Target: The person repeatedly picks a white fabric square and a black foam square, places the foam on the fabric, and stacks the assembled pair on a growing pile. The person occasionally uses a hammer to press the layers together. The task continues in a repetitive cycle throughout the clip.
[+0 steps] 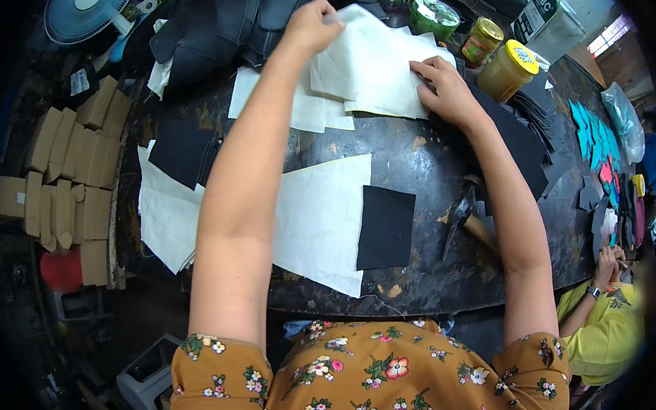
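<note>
At the far side of the dark table, my left hand (313, 28) pinches the corner of a white fabric sheet (356, 49). That sheet is partly raised over a pile of similar white pieces (409, 50). My right hand (445, 91) rests at the pile's right edge, thumb and fingers apart, touching the white material. Closer to me lies a large white fabric piece (317, 213), with a black square piece (387, 226) overlapping its right edge. More white pieces (165, 222) and a stack of black pieces (178, 155) lie left of my left forearm.
A hammer (473, 222) lies by my right forearm. Yellow-lidded jar (504, 74), smaller jar (482, 41), green tin (434, 19) and rectangular can (546, 22) stand far right. Black pieces (238, 19) are heaped behind. Cardboard boxes (77, 153) are stacked left; a co-worker (606, 331) sits right.
</note>
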A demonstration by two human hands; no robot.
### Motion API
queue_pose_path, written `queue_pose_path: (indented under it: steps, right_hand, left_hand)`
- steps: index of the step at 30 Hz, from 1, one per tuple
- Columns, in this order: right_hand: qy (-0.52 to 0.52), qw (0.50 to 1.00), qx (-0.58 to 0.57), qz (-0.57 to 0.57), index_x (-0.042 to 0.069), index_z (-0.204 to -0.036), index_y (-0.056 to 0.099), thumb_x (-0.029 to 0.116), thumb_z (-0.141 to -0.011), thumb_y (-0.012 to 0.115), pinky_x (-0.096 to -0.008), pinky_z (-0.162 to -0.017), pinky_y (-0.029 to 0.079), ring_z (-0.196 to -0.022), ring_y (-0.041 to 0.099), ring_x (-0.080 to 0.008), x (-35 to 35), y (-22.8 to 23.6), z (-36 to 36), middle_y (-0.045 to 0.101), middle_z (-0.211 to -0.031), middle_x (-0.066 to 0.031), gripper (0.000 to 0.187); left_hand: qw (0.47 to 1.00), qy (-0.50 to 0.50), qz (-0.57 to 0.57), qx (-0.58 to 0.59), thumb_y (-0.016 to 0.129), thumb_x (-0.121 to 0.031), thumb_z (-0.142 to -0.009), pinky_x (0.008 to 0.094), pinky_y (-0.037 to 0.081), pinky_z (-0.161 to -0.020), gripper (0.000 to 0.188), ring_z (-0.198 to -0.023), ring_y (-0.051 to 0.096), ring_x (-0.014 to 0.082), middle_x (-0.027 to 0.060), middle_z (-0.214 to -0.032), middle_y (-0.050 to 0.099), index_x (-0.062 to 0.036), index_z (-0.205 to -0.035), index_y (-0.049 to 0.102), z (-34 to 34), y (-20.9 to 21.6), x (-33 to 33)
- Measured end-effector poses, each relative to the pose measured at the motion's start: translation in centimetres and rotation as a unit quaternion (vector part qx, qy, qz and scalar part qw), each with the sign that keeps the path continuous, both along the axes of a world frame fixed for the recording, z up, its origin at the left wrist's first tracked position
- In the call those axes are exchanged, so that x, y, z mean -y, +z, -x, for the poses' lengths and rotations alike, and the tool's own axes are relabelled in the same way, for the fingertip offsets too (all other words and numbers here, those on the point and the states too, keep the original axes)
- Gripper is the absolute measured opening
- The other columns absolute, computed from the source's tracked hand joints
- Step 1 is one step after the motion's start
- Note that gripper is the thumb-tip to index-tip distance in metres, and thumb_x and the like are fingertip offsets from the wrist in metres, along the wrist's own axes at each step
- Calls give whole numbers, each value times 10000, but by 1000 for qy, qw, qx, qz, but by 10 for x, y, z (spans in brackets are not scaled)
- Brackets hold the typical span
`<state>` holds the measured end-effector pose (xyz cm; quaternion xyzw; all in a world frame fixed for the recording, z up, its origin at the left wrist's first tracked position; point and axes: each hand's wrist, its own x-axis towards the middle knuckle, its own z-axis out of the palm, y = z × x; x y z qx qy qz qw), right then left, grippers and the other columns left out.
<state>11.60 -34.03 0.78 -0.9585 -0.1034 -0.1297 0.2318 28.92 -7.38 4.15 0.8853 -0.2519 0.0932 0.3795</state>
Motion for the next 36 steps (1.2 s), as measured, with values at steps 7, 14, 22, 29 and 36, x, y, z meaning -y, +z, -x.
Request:
queue_pose_path:
  steps: [7,14,22,29,36]
  right_hand:
    - [-7,997,27,76,72,-1430,682,123,-909,621,-447,-1108,494,-1224,628,-399,1,-10,-5,655,-1303,-217,527]
    - [3,997,38,65,61,-1392,698,100,-954,629,-473,-1071,537,-1215,681,-395,-10,12,18,708,-1318,-210,446]
    - [212,884,-191,-370,45,-1521,611,518,-951,795,-450,-1197,429,-1416,577,-321,-73,59,112,661,-1468,-183,763]
    - [425,802,-325,-267,-25,-1128,743,290,-862,935,-352,-882,537,-1005,681,-171,-97,85,157,734,-1049,-80,455]
    - [142,922,-301,-197,1,-1155,705,151,-891,889,-261,-759,508,-831,627,-85,-105,51,125,692,-881,-6,355]
  left_hand:
    - [919,-219,328,-32,628,28,-1029,260,556,-815,97,-915,686,102,72,-951,719,10,-1116,667,69,112,-66]
    - [886,-356,182,-234,788,-26,-906,339,622,-959,413,-1071,766,194,126,-1177,794,2,-1315,736,260,141,-106]
    - [841,-395,129,-347,691,-49,-1001,331,541,-1007,371,-1161,689,160,116,-1230,773,-28,-1371,713,279,87,-119]
    - [854,-406,133,-296,720,-127,-993,340,526,-1017,415,-1143,687,187,100,-1259,741,-34,-1395,673,302,65,-131]
    - [974,-54,31,-216,781,-15,-900,314,564,-888,674,-962,691,164,136,-1195,698,-27,-1526,532,291,11,-156]
